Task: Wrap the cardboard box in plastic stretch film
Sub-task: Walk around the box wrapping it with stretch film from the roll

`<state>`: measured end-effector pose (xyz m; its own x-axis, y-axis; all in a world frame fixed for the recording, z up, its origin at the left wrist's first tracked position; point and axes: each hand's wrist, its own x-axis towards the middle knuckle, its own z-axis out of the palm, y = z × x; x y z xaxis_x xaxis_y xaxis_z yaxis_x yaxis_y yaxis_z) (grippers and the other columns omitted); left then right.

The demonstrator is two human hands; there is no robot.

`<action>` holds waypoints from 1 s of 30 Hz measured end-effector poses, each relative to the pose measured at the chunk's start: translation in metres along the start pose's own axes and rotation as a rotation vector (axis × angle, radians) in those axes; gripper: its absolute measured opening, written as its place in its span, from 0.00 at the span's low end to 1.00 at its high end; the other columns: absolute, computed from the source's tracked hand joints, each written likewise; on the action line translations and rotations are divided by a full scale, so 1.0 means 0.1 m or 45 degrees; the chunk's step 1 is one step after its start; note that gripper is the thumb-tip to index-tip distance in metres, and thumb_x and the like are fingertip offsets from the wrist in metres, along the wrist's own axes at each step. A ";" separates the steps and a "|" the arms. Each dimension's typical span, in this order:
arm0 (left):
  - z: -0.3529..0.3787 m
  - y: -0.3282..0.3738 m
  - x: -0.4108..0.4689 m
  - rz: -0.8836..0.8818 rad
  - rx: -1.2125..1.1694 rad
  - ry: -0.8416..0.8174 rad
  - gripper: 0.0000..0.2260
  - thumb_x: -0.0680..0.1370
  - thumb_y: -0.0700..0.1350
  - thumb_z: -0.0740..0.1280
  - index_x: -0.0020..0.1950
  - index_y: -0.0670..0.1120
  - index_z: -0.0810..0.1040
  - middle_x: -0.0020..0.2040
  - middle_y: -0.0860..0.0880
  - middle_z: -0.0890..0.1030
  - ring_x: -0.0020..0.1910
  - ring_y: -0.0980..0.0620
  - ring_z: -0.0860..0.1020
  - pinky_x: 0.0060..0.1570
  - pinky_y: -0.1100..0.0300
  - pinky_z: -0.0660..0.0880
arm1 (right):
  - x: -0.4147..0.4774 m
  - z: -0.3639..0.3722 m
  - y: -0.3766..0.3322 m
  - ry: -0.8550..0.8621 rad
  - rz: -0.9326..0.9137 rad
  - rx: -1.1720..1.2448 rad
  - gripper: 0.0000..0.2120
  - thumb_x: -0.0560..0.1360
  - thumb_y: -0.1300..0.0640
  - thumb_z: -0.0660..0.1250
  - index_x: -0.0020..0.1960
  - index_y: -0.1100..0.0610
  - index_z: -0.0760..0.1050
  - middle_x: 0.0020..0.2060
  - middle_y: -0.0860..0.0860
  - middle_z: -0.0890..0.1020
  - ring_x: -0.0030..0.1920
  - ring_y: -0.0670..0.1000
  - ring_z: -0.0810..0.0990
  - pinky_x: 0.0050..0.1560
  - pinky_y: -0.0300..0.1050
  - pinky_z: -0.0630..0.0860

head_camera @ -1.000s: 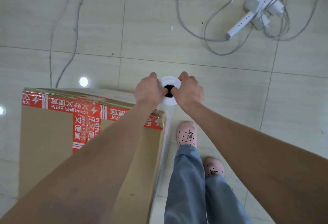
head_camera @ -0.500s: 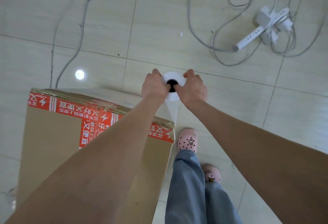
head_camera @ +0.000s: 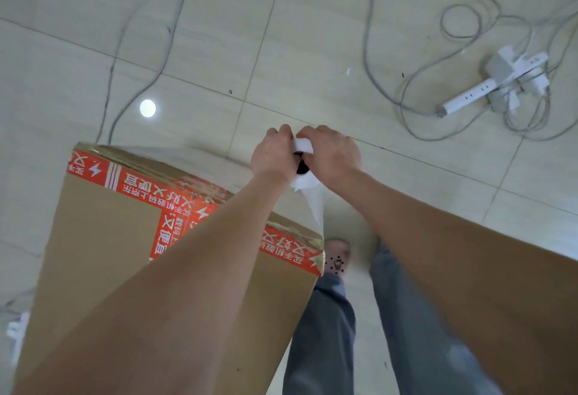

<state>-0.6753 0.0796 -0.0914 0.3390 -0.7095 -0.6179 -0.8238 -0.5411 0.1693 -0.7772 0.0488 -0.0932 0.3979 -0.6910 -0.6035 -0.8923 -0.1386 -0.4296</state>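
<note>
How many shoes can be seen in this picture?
1: a pink shoe on the floor beside the right corner of the cardboard box; a second may be hidden.

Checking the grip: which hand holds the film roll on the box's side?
The left hand, gripping the film roll on the side facing the cardboard box; the right hand grips the opposite side.

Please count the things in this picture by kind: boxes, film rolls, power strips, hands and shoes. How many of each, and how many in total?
cardboard box: 1
stretch film roll: 1
power strip: 1
hands: 2, the left hand and the right hand, both gripping the roll
pink shoe: 1 in view
Total: 6
</note>
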 end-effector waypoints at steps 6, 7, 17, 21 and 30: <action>-0.03 0.04 0.07 -0.047 0.005 -0.023 0.11 0.75 0.41 0.65 0.56 0.41 0.71 0.52 0.43 0.74 0.47 0.42 0.76 0.39 0.54 0.69 | -0.01 0.03 0.07 -0.068 0.366 0.219 0.22 0.73 0.48 0.66 0.63 0.53 0.66 0.55 0.54 0.74 0.53 0.59 0.77 0.41 0.46 0.66; -0.03 0.06 0.08 -0.050 0.008 -0.023 0.11 0.75 0.42 0.65 0.56 0.42 0.71 0.52 0.43 0.74 0.47 0.42 0.77 0.38 0.54 0.69 | 0.02 0.01 0.07 -0.090 0.358 0.210 0.21 0.73 0.49 0.66 0.63 0.53 0.66 0.54 0.54 0.75 0.52 0.58 0.76 0.41 0.46 0.66; -0.06 0.18 0.12 -0.211 -0.214 0.053 0.12 0.73 0.45 0.66 0.53 0.41 0.72 0.50 0.45 0.75 0.46 0.43 0.76 0.38 0.55 0.67 | 0.28 -0.27 0.10 -0.096 0.068 -0.081 0.18 0.75 0.56 0.63 0.65 0.48 0.69 0.53 0.53 0.77 0.52 0.57 0.78 0.41 0.44 0.67; -0.14 0.11 0.14 -0.352 -0.323 0.122 0.11 0.73 0.45 0.66 0.51 0.42 0.70 0.49 0.45 0.75 0.46 0.43 0.76 0.37 0.55 0.66 | 0.42 -0.30 -0.05 -0.098 -0.042 -0.093 0.17 0.77 0.55 0.59 0.65 0.48 0.70 0.52 0.50 0.77 0.51 0.55 0.76 0.40 0.42 0.64; -0.09 -0.28 0.08 -0.718 -0.609 0.241 0.14 0.73 0.49 0.68 0.52 0.42 0.72 0.51 0.45 0.78 0.50 0.43 0.77 0.40 0.57 0.67 | 0.40 -0.09 -0.39 -0.096 0.097 -0.005 0.17 0.75 0.55 0.65 0.62 0.54 0.66 0.56 0.54 0.73 0.52 0.58 0.77 0.40 0.45 0.64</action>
<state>-0.6459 0.0849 -0.0946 0.7577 -0.3093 -0.5747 -0.2306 -0.9506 0.2077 -0.7283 0.0205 -0.0944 0.3439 -0.6441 -0.6833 -0.9214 -0.0910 -0.3779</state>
